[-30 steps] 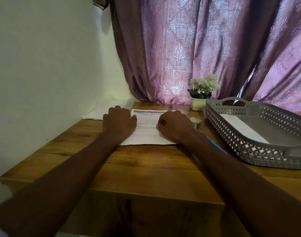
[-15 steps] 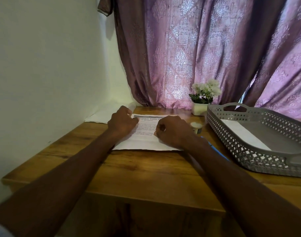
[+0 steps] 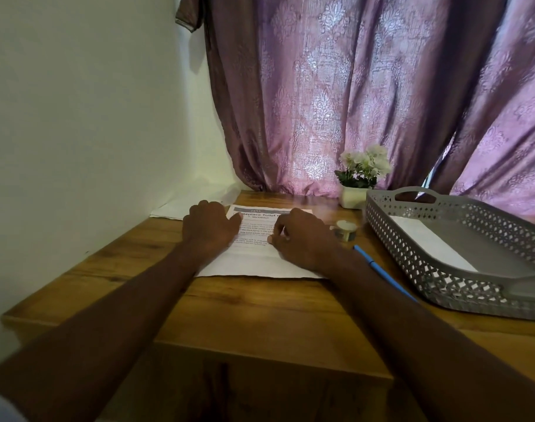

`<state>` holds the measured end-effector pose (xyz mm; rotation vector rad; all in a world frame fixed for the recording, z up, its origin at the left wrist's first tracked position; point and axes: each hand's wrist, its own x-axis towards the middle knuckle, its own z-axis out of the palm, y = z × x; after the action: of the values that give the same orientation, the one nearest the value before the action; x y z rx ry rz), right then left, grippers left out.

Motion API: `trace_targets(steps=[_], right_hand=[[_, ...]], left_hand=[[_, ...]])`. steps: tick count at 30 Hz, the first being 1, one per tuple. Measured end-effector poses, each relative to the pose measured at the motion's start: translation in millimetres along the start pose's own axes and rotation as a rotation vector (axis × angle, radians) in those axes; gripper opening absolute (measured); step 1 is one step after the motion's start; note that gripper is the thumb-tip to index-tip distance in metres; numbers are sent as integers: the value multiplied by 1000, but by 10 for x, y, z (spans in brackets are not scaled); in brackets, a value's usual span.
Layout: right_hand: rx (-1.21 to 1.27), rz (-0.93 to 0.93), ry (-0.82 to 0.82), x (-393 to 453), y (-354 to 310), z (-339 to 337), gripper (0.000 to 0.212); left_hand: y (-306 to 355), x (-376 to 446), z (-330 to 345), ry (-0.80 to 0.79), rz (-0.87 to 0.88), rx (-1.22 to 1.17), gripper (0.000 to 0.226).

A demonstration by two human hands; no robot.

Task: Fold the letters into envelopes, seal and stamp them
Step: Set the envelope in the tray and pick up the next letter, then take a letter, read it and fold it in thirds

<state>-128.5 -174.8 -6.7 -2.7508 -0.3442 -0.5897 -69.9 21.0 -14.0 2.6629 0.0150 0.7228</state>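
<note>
Wooden counter point(image 3: 260, 306), near edge bare. Printed letter point(image 3: 257, 260), flat at mid-counter. Left hand point(image 3: 210, 229) rests on the letter's left side, fingers loosely bent, gripping nothing. Right hand point(image 3: 302, 236) on its right side, fingers curled against the sheet; whether it pinches the paper cannot be told. Blue pen point(image 3: 384, 274) beside the right forearm. Tape roll point(image 3: 345, 230) just beyond. Grey perforated tray point(image 3: 442, 269) to the right, white sheet point(image 3: 427, 242) inside. Potted flowers point(image 3: 362, 175) before the purple curtain point(image 3: 336, 95).
</note>
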Motion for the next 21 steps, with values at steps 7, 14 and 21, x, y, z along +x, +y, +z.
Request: trace_targets(steps=[7, 14, 21], right_hand=[[-15, -2, 17, -4, -10, 2, 22], [-7, 4, 27, 4, 5, 5, 22], [2, 25, 54, -7, -22, -48, 20]], left_hand=[[34, 7, -44, -54, 5, -23, 55], [64, 47, -76, -71, -30, -310, 36], [56, 122, -194, -131, -271, -835, 62]])
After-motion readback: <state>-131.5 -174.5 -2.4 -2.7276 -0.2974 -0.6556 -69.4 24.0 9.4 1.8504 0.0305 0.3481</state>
